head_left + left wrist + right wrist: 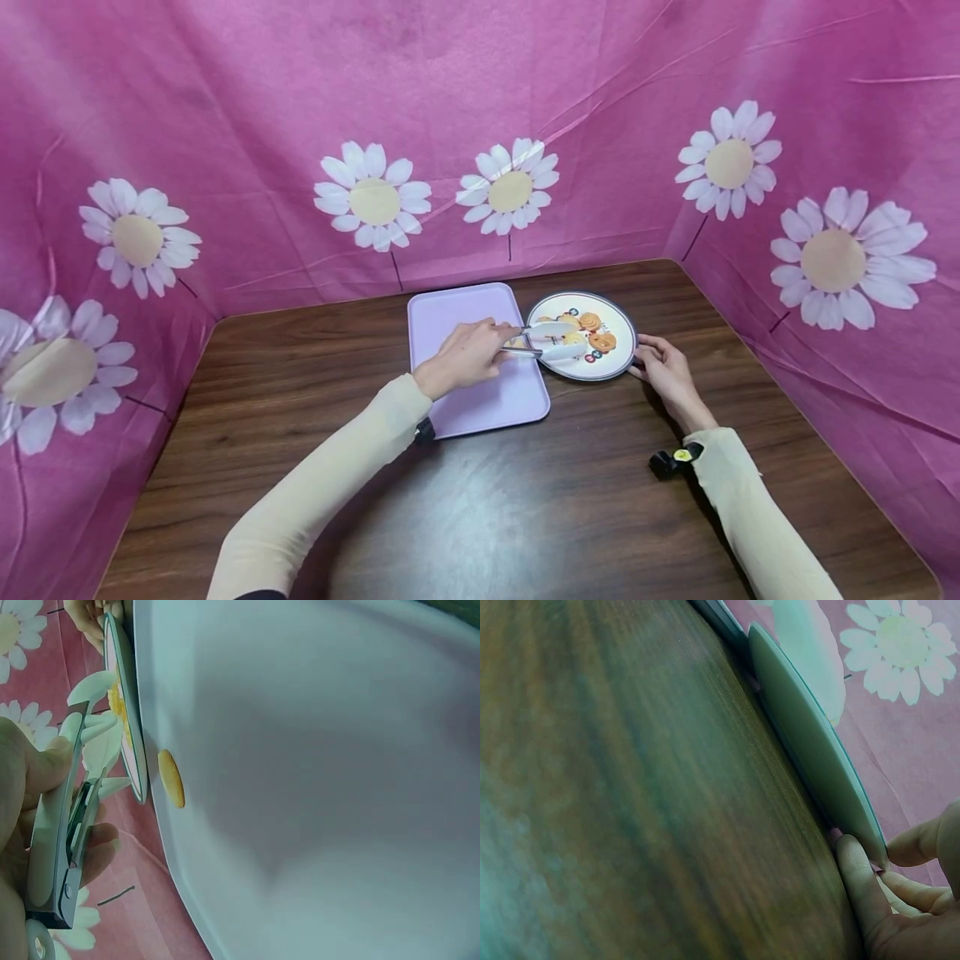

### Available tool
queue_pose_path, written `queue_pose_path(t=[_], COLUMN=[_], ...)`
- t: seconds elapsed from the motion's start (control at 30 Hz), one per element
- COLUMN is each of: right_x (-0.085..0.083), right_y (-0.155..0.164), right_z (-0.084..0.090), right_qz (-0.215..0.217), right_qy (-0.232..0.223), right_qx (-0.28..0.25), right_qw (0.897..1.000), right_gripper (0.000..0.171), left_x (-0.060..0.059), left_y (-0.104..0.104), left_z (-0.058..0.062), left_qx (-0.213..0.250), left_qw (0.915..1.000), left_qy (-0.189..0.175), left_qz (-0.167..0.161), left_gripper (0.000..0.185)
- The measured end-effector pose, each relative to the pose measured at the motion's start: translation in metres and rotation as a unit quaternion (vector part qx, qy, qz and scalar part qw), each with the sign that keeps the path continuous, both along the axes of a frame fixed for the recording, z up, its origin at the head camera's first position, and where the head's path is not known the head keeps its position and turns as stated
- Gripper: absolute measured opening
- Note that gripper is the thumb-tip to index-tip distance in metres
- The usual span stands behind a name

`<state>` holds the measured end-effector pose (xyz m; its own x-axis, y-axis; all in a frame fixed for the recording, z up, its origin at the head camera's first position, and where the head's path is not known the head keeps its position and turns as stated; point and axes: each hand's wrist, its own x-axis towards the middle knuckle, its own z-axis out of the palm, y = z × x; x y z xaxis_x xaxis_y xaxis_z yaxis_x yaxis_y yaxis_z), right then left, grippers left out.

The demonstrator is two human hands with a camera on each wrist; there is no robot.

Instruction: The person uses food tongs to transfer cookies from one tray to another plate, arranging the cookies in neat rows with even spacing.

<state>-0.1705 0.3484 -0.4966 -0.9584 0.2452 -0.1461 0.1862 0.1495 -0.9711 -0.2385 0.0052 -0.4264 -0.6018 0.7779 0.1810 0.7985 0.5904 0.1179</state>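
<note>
A dark wooden table (487, 500) fills the lower half of the head view, walled in on three sides by pink cloth printed with white daisies (372, 202). Left of centre lies a lilac rectangular tray (480, 400), and one small biscuit (171, 778) sits on it close to the edge nearest the plate, as the left wrist view shows. The left hand (463, 357) hovers over the tray's right half with its fingers curled round a pair of white-tipped metal tongs (551, 340); the thumb presses one arm and the fingers wrap the other. The tongs point rightward, their two tips a little apart and reaching over the rim of a round plate (622, 354) just beside the tray, right of centre. On the plate lie several orange-brown swirl biscuits (602, 340), grouped toward its middle and far side; I cannot tell whether the tips touch any of them. At the plate's right edge the right hand (663, 367) pinches the rim, thumb on top and fingers underneath against the table, which the right wrist view shows close up. Both forearms wear cream sleeves (322, 492)
</note>
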Motion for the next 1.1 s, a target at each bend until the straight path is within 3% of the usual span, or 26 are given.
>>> queue_pose_path(t=[0.5,1.1], right_x=[0.000,0.000], right_y=[-0.001,-0.001], right_z=[0.001,-0.001], right_qz=[0.000,-0.002], right_qy=[0.001,-0.002], right_qx=[0.008,0.007], right_qw=[1.000,1.000], right_gripper=[0.052,0.052], left_x=[-0.002,-0.004], left_y=[0.006,0.009], left_z=[-0.007,-0.010], left_qx=[-0.027,-0.017], left_qw=[0.9996,0.9998], left_qy=[0.002,0.005], left_qz=[0.011,0.008], left_gripper=[0.039,0.039])
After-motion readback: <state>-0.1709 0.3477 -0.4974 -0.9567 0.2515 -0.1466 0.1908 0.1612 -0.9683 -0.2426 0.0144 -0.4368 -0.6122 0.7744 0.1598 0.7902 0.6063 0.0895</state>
